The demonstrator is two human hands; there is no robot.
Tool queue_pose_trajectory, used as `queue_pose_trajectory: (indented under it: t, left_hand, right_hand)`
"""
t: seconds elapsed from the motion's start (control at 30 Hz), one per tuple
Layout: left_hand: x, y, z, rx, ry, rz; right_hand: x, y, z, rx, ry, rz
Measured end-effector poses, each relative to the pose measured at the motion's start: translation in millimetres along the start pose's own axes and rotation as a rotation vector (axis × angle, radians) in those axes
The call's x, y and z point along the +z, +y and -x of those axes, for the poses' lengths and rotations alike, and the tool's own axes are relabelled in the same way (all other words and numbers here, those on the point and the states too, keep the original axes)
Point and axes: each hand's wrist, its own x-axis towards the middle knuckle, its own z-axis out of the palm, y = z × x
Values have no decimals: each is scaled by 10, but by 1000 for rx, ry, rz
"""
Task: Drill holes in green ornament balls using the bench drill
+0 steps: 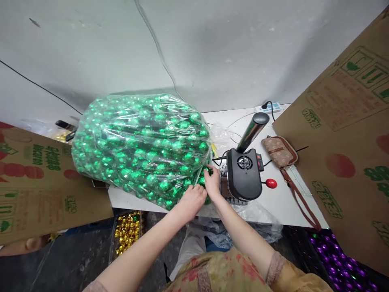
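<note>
Bag of green baubles point(142, 150) lies lengthwise left-to-right, right end pinched in grip of left hand point(193, 200) and right hand point(212, 183).

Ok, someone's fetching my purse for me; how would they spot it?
On the white table, go right past the bag of green baubles and the black machine. The purse lies beside the cardboard sheet: small, tan, patterned, with a brown strap.

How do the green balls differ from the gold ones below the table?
The green balls fill a big clear bag on the table; the gold balls sit loose in a low tray beneath. Green are far more. The left hand and right hand grip the bag; gold lie untouched. Both are shiny.
</note>
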Motion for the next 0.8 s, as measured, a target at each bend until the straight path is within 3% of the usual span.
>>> queue_pose_trajectory:
  t: [0.27, 0.57, 0.8]
  left_hand:
    - [12, 41, -10, 51, -22, 26]
    - [-276, -16, 57, 73, -130, 50]
    - [-301, -176, 164, 57, 6, 134]
  right_hand:
    - [83, 28, -90, -19, -55, 124]
    - [17, -47, -28, -152, -6, 37]
    - [-96, 74, 137, -227, 54, 15]
